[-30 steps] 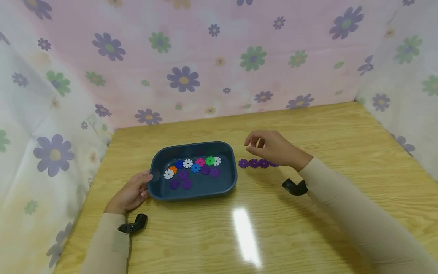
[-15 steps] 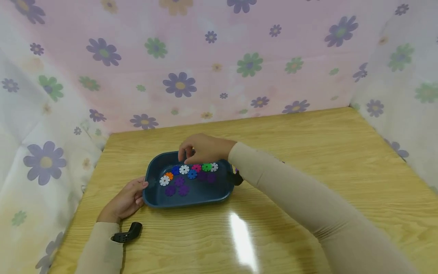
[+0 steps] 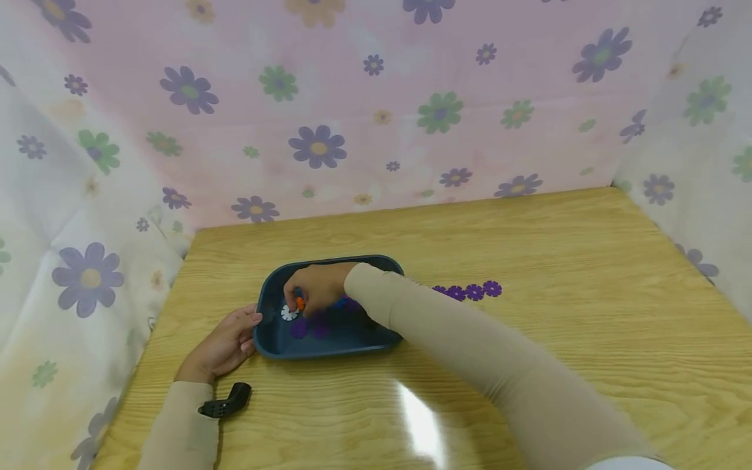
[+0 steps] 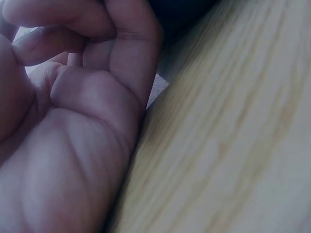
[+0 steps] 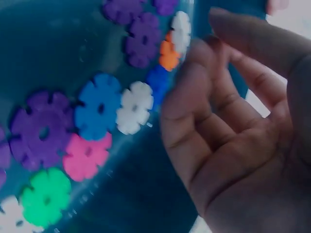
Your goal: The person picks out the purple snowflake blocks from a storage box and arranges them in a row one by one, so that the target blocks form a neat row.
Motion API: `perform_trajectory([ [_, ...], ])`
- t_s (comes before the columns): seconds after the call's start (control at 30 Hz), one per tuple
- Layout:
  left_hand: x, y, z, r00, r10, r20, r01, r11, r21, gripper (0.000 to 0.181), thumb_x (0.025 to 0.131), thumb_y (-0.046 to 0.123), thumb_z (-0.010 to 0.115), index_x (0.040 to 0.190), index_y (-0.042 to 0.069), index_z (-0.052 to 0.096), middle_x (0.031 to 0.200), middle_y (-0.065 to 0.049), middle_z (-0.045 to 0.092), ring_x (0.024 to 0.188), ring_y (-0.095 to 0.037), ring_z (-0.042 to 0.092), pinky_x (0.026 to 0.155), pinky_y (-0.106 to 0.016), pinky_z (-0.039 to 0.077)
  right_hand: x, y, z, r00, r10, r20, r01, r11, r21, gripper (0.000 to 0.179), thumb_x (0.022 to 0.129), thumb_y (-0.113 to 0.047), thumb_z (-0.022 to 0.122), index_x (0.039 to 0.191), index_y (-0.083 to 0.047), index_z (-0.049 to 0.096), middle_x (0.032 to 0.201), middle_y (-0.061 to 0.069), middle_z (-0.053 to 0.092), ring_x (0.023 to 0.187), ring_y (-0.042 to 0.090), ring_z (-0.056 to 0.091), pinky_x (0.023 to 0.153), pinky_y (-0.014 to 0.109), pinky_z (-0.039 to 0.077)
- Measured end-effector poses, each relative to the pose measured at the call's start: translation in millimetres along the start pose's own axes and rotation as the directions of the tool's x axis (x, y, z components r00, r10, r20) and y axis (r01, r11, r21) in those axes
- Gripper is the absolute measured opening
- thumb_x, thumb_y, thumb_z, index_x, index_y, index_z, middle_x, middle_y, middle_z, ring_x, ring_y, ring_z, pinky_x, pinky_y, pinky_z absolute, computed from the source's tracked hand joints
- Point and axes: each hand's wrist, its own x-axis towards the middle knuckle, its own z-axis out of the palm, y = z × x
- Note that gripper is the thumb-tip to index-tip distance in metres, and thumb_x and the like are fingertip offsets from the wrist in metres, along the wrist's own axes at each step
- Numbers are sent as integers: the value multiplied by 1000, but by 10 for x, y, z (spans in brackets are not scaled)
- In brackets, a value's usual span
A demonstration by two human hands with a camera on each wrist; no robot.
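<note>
A blue tray (image 3: 335,353) is gripped by the left hand (image 3: 226,341). Notched discs (image 5: 88,109) inside are overhung by the right hand (image 3: 322,285), fingers loosely parted.

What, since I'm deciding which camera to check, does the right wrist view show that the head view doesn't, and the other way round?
Only the right wrist view shows the green disc, which the right arm hides from the head camera, and the palm side of the right hand.

Only the head view shows the row of purple discs on the table, the left sleeve and the flowered cloth behind.

Both show the right hand, part of the tray, the orange disc and the white disc next to it.
</note>
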Motion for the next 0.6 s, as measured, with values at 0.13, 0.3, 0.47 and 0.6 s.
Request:
perform_trajectory([
  [0.13, 4, -5, -2, 1000, 1, 12, -1, 1000, 4, 33, 109, 6, 22, 123, 6, 53, 94, 7, 63, 65, 0, 46, 55, -22, 22, 64, 10, 59, 1000, -13, 8, 13, 1000, 6, 18, 92, -12, 71, 108, -17, 66, 95, -2, 59, 70, 10, 51, 62, 21, 43],
  [0.3, 11, 4, -1, 1000, 1, 18, -1, 1000, 6, 31, 110, 7, 23, 120, 7, 53, 93, 8, 61, 68, 1, 49, 55, -20, 25, 141, 26, 125, 1000, -9, 24, 9, 1000, -6, 22, 90, -14, 75, 109, -17, 64, 83, -3, 60, 70, 8, 53, 62, 20, 44],
  [0.47, 8, 10, -1, 1000, 3, 30, -2, 1000, -10, 33, 109, 5, 21, 120, 7, 52, 90, 8, 61, 65, 1, 47, 55, -19, 25, 181, 28, 173, 999, 3, 53, -2, 999, -33, 27, 89, -16, 77, 111, -17, 62, 85, -4, 55, 73, 8, 49, 62, 20, 41],
  [0.6, 12, 6, -1, 999, 6, 32, -6, 1000, -11, 33, 109, 6, 21, 120, 7, 52, 87, 10, 60, 63, 0, 43, 54, -20, 24, 195, 33, 200, 999, 13, 43, -11, 999, -52, 27, 87, -16, 79, 109, -18, 62, 93, -4, 56, 77, 9, 49, 65, 20, 42],
])
